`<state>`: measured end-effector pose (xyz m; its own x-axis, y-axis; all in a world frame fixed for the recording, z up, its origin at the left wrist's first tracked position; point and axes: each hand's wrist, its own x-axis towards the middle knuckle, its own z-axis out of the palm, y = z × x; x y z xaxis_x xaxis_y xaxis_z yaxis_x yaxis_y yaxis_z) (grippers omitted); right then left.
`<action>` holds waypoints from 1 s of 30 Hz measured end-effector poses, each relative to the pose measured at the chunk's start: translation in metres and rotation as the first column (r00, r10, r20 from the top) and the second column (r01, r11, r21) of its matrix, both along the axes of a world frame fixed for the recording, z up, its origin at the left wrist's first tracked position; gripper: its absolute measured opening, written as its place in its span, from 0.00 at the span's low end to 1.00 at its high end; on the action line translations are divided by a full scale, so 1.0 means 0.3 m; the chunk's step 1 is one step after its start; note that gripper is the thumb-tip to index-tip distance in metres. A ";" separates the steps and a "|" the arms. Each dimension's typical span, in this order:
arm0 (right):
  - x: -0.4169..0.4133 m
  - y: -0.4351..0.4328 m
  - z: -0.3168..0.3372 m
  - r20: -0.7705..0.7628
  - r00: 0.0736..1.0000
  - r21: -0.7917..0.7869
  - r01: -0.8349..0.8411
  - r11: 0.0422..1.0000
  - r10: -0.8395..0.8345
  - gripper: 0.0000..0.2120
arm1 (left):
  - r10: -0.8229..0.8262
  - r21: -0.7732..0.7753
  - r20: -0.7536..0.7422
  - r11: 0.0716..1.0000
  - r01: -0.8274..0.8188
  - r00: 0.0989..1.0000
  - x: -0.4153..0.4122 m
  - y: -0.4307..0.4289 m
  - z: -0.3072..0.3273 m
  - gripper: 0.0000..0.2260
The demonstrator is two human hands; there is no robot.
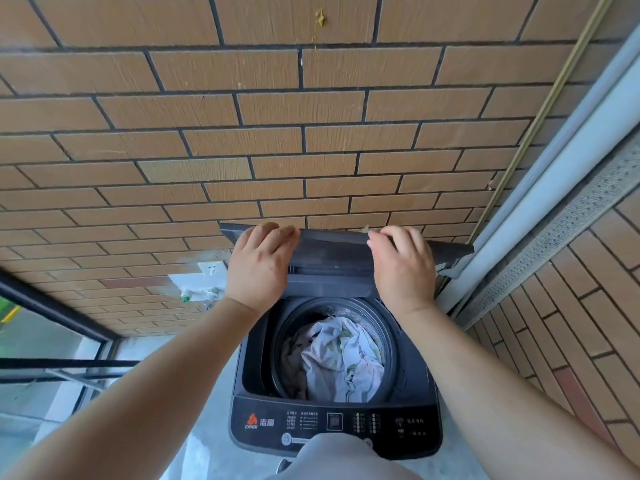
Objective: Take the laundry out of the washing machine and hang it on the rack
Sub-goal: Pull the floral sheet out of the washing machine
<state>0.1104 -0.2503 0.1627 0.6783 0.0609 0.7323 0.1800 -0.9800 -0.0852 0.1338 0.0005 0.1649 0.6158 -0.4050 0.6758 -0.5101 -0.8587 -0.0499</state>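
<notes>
**Though the lid is up, no laundry is out**

As we look down in the head view, our left hand (258,268) and right hand (403,268) each grip the top edge of the folded lid (332,258), fingers curled over it, at the back of the washing machine (332,424). We judge the task barely begun: the machine is opened and nothing is hung. Inside the machine, the drum (388,327) holds a crumpled heap of laundry (343,358), with a pale printed piece lying over a beige one. No rack shows anywhere around the machine.
</notes>
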 end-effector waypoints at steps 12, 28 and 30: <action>0.178 0.012 0.079 -0.584 0.799 -0.145 0.073 0.987 -0.144 0.42 | 0.264 0.203 -0.427 0.960 -0.193 0.865 0.148 -0.075 0.085 0.37; -0.214 -0.010 -0.438 -0.889 0.444 0.054 -0.133 0.990 0.108 0.26 | 0.123 0.113 -0.911 0.992 -0.047 0.393 -0.212 -0.097 -0.444 0.22; -0.268 -0.009 -0.509 -0.918 0.383 0.071 -0.100 0.992 0.104 0.23 | 0.157 0.139 -0.964 0.985 -0.099 0.215 -0.258 -0.084 -0.529 0.20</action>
